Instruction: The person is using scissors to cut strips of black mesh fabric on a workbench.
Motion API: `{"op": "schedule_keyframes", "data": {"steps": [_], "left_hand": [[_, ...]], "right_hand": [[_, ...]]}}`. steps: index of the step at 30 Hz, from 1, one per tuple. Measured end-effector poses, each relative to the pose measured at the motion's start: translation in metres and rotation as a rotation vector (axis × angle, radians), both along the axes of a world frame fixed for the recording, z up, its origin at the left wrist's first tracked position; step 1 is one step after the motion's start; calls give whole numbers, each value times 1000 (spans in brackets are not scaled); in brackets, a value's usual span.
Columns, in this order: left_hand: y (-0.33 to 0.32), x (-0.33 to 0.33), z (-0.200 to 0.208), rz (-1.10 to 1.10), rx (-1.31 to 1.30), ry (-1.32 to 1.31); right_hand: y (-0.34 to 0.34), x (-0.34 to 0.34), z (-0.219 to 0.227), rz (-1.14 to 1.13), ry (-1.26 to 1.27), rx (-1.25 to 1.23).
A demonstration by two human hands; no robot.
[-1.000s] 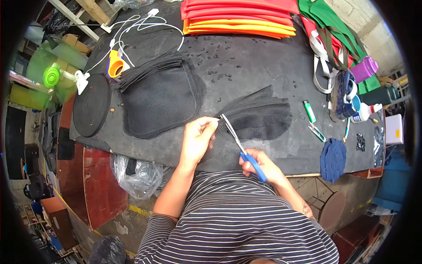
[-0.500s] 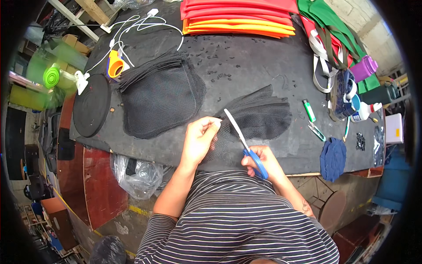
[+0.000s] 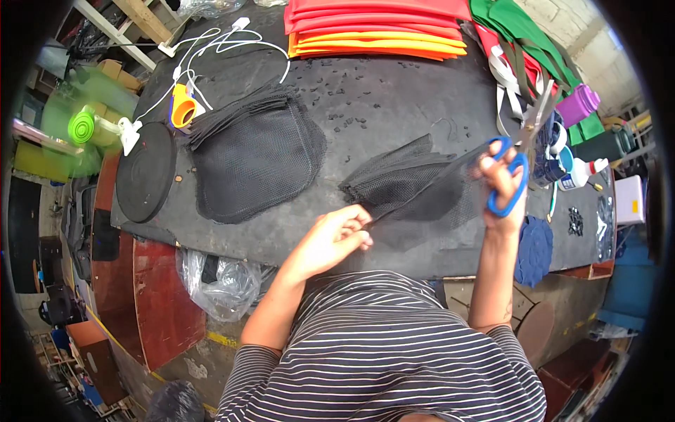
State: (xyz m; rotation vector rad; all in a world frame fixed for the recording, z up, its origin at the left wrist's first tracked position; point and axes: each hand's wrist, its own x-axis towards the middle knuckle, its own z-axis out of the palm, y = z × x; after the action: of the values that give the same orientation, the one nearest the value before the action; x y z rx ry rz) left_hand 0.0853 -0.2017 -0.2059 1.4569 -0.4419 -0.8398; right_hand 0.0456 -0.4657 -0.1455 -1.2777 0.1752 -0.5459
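Observation:
My right hand [image 3: 502, 184] is raised at the right, gripping scissors [image 3: 510, 179] with blue handles; the blades stand apart and point away from me. A black mesh piece [image 3: 422, 190] stretches between my hands, its far end reaching the right hand's fingers. With curled fingers, my left hand [image 3: 336, 238] pinches the mesh's near corner close to the table's front edge. Behind and beneath the stretched piece lies a gathered stack of black mesh [image 3: 394, 165]. Left of it is a larger pile of black mesh pieces [image 3: 246, 162], laid flat with edges fanned.
Folded red and orange fabric [image 3: 376, 28] is stacked at the back. Small black scraps [image 3: 344, 91] lie scattered before it. At left are a round black disc [image 3: 146, 172], a yellow tape dispenser [image 3: 183, 109] and white cables [image 3: 225, 42]. A white bottle [image 3: 580, 172] and dark blue cloth [image 3: 534, 250] sit at right.
My right hand has swung up and to the right with the scissors, and a mesh piece is now drawn out toward it. My left hand has shifted slightly nearer to me.

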Motion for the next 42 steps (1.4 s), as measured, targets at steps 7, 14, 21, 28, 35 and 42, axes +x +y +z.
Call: {"op": "schedule_keyframes", "data": {"steps": [7, 14, 21, 28, 35, 42], "left_hand": [[16, 20, 23, 94, -24, 221], [4, 26, -13, 296, 52, 39], [-3, 30, -15, 321, 27, 47], [-5, 27, -15, 299, 28, 73], [-5, 24, -11, 294, -6, 67], [-3, 22, -8, 289, 7, 49]], "right_hand": [[-32, 3, -18, -126, 221, -149], [19, -23, -49, 297, 448, -335], [51, -67, -64, 883, 730, 86], [60, -67, -63, 895, 808, 153], [78, -57, -60, 786, 758, 212], [82, -56, -60, 743, 843, 43]]}}
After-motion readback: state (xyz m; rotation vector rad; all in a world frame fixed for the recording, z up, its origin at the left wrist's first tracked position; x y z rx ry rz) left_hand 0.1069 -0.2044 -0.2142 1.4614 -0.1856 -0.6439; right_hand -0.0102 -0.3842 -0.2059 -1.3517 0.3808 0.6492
